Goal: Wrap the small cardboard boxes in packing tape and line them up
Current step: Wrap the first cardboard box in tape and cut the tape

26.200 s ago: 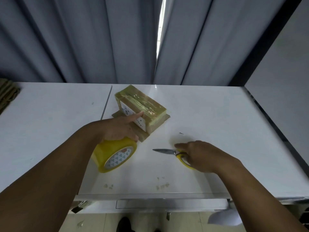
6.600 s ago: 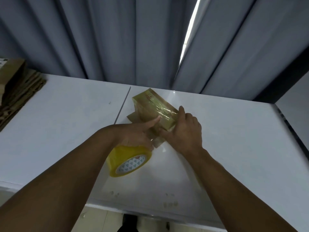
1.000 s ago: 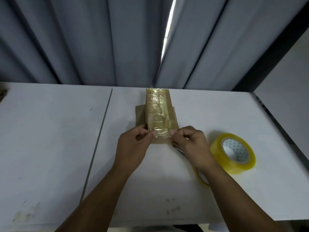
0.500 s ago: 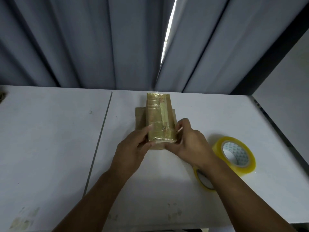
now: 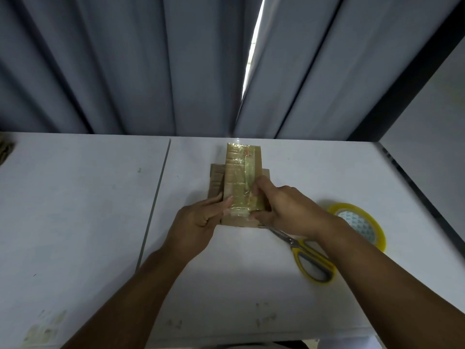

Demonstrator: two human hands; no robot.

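A bundle of small cardboard boxes, wrapped in glossy yellowish tape, lies lengthwise on a flat cardboard piece at the table's middle. My left hand presses its straight fingertips against the bundle's near left side. My right hand grips the near right end, thumb on the near face and fingers curled over the top right edge. The yellow tape roll lies flat to the right, untouched. Yellow-handled scissors lie under my right wrist.
The white table has a seam running left of the boxes. A bit of stacked cardboard shows at the far left edge. Grey curtains hang behind. The table's right edge meets a dark gap.
Both hands left the tape end at the bundle's near face and moved onto its sides. My right fingers slid further up the right edge. The tape roll and scissors stayed put.
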